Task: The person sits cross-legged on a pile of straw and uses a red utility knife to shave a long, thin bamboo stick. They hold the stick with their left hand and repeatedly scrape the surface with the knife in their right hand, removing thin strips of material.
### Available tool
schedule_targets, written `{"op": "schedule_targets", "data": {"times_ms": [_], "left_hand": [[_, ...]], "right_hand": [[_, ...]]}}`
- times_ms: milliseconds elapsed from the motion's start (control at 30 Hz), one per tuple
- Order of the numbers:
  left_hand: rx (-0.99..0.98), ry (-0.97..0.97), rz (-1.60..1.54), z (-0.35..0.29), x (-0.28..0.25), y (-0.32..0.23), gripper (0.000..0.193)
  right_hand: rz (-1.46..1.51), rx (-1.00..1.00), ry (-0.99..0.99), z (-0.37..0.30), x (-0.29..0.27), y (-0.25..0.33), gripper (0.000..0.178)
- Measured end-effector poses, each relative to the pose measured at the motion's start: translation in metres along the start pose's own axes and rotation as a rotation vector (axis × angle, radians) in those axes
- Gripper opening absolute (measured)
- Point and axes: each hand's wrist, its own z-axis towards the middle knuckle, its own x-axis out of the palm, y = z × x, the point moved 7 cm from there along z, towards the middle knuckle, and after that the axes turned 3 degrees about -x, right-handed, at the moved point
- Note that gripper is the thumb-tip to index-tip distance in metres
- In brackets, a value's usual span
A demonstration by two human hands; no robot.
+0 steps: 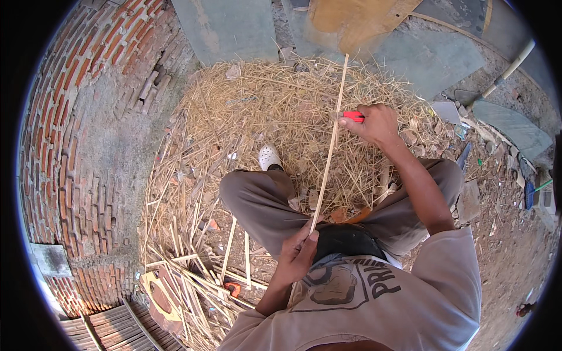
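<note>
Pinched between the thumb and fingers of my left hand (297,254), low by my lap, is the near end of a long, thin wooden strip (330,153); that grip is closed, though I cannot tell how the end sits inside it. From there the strip slants up and away from me, leaning a little to the right, its far end reaching over the heap of straw-like shavings (257,105). Farther along it, my right hand (377,124) is wrapped around a red tool (355,116), fingers folded and thumb stretched along toward the strip. The tool's tip meets the strip's right side, but its edge is too small to make out. Between my bent knees, in brown trousers (252,196), a black pad (341,241) lies across my lap, just beside the strip's lower end. One white shoe (268,157) shows on the shavings. To my left, a loose pile of pale sticks (193,281) lies near an orange object (233,289), with a brick wall (96,169) beyond; grey sheets (225,29) stand past the heap.
</note>
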Motion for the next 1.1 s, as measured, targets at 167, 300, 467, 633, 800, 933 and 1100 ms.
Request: {"op": "schedule_targets", "data": {"times_ms": [167, 300, 467, 633, 800, 933, 1100], "left_hand": [[-0.034, 0.042, 0.006, -0.011, 0.002, 0.007, 0.040], [-0.088, 0.074, -0.016, -0.023, -0.005, 0.015, 0.040], [-0.107, 0.009, -0.372, -0.012, -0.011, 0.012, 0.040], [-0.091, -0.005, -0.502, 0.004, -0.004, -0.002, 0.041], [-0.116, 0.037, -0.506, 0.007, 0.010, 0.001, 0.041], [-0.105, -0.010, -0.415, 0.013, 0.007, 0.007, 0.042], [-0.053, -0.019, -0.263, 0.008, 0.011, -0.001, 0.041]], "right_hand": [[-0.013, 0.216, -0.038, 0.012, -0.002, -0.038, 0.076], [0.022, 0.484, -0.070, 0.029, -0.033, -0.094, 0.079], [0.111, 0.026, 0.012, -0.018, -0.013, 0.006, 0.070], [0.119, -0.324, 0.018, -0.052, -0.005, 0.079, 0.062], [0.037, -0.112, -0.024, -0.023, -0.013, 0.036, 0.067], [0.154, -0.290, 0.020, -0.051, -0.002, 0.078, 0.069], [0.014, -0.190, -0.005, -0.033, -0.005, 0.051, 0.070]]}}
